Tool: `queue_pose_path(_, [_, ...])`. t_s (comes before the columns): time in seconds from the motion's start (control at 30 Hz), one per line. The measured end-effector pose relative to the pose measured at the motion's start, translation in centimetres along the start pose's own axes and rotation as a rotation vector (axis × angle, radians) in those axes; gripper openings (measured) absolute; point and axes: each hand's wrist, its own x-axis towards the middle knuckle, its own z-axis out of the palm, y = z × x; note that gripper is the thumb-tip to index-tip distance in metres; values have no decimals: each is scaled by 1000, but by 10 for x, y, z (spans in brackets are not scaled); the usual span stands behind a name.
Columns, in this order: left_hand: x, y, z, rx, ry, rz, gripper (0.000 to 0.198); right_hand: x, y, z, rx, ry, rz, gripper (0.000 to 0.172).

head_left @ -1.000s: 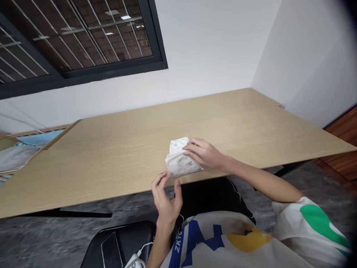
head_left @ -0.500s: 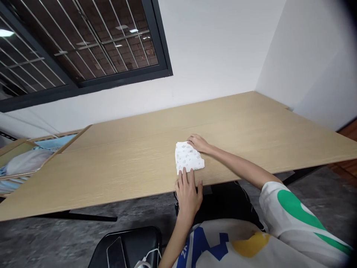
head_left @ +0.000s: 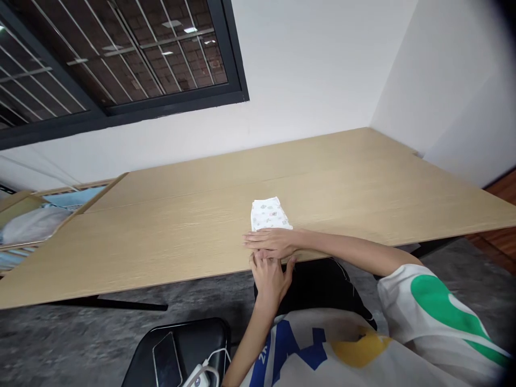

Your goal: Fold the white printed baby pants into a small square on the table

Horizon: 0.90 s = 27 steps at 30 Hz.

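A small folded white cloth [head_left: 269, 213] with a scattered print lies on the table near its front edge; I cannot tell what kind of item it is. My right hand [head_left: 271, 242] rests flat across the cloth's near side, fingers stretched to the left, and covers that part of it. Just below, at the table edge, is my left hand [head_left: 269, 277]. Its thumb stands apart, and its fingertips reach up against my right hand, partly hidden there. Neither hand grips anything visible.
The wooden table [head_left: 169, 226] runs back to a white wall with a barred window [head_left: 153, 54]. At the far left stands a crib-like frame with bedding [head_left: 36, 223]. A black chair [head_left: 209, 338] at lower left holds a phone [head_left: 167, 360] and a white cabled device [head_left: 199, 376].
My right hand has moved from the cloth's far right corner toward me and now lies across its near side. My left hand has barely moved. The view has shifted slightly.
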Motion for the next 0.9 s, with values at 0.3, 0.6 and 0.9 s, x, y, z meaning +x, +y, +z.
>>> queue_pose_path(0.3, [2,2,-6,-49,-60,-30,63,-1,64,1,-65,-45,226,63])
queue_pose_path(0.6, [1,1,-4,-51,-73,-34,68,-2,124,-24,-168,-28,330,67])
queue_pose_path(0.9, [12,-34,-13,-145,-52,54,54,-20,98,-50,-282,245,467,61])
